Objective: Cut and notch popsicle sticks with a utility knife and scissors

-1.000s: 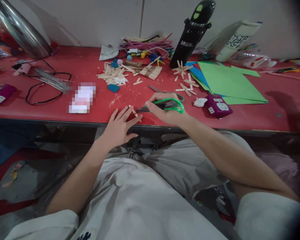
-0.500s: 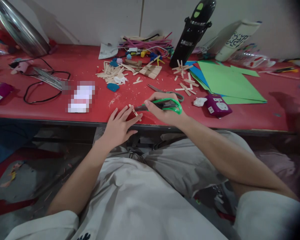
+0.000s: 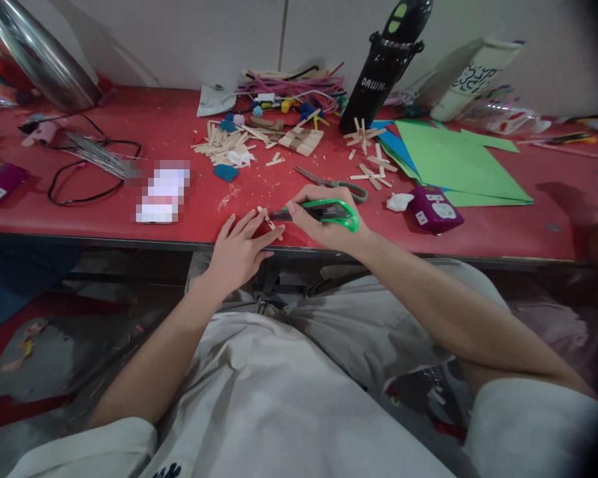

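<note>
My left hand [image 3: 239, 247] lies on the near edge of the red table with its fingers spread. Its fingertips touch a small wooden craft stick [image 3: 274, 227] and press it against the table top. My right hand [image 3: 329, 222] is wrapped round a green and black utility knife [image 3: 336, 212]. The knife's blade points left and its tip meets the stick beside my left fingers; the exact contact is too small to make out. Just behind my right hand lies a pair of scissors [image 3: 353, 190].
A pile of craft sticks [image 3: 224, 146] lies farther back, and crossed sticks [image 3: 371, 176] lie to the right. Green paper sheets [image 3: 458, 162], a purple box [image 3: 436, 209], a black bottle [image 3: 379, 79] and a phone [image 3: 162, 192] surround the work spot on the red table [image 3: 94, 212].
The back end of the utility knife has tipped slightly down with my right hand. My left hand stays on the stick, its thumb a little higher.
</note>
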Demonstrator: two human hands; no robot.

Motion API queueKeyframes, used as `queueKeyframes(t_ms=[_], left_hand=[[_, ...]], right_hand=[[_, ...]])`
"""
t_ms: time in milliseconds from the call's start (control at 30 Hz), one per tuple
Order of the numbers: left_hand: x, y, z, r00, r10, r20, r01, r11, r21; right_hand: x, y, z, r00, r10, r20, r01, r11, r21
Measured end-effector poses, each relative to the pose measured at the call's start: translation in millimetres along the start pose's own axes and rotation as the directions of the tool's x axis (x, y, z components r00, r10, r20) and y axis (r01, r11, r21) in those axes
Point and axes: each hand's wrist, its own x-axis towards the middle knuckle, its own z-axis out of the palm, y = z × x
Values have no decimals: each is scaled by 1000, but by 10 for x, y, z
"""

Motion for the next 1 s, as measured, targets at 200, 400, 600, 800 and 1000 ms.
queueKeyframes(t_ms=[200, 400, 600, 800, 1000], left_hand=[[5, 6, 6, 1000, -5, -5, 5, 1000, -10], [4, 18, 7, 1000, -10, -1, 10, 1000, -11], [3, 13, 6, 1000, -15, 6, 15, 1000, -6], [4, 10, -2, 1000, -14, 4, 14, 1000, -8], [4, 8, 9, 1000, -14, 0, 14, 1000, -6]], right_hand=[[-2, 2, -3, 1000, -17, -6, 17, 1000, -6], [3, 20, -5, 1000, -9, 2, 9, 1000, -13], [-7, 43, -23, 1000, -17, 8, 17, 1000, -9], [-2, 51, -29, 1000, 3, 5, -3, 1000, -15], [8, 37, -23, 1000, -5, 5, 5, 1000, -3]])
